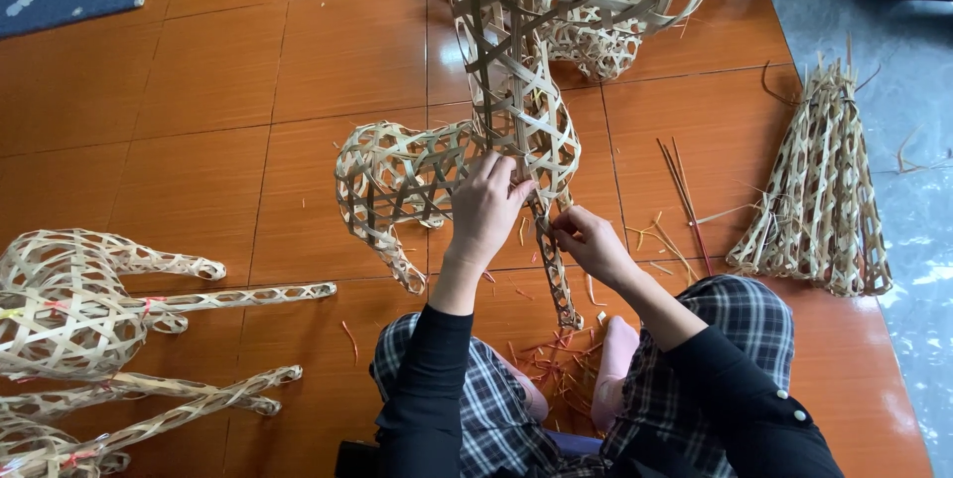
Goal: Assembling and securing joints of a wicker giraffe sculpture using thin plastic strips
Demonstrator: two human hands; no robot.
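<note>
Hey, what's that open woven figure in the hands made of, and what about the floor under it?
The woven figure looks like thin flat bamboo or cane strips, pale tan and unpainted, laced in an open hexagonal weave; which plant is unclear. The left hand and right hand grip it. The floor looks like glazed orange-brown tile: grout lines and glossy reflections show.
</note>
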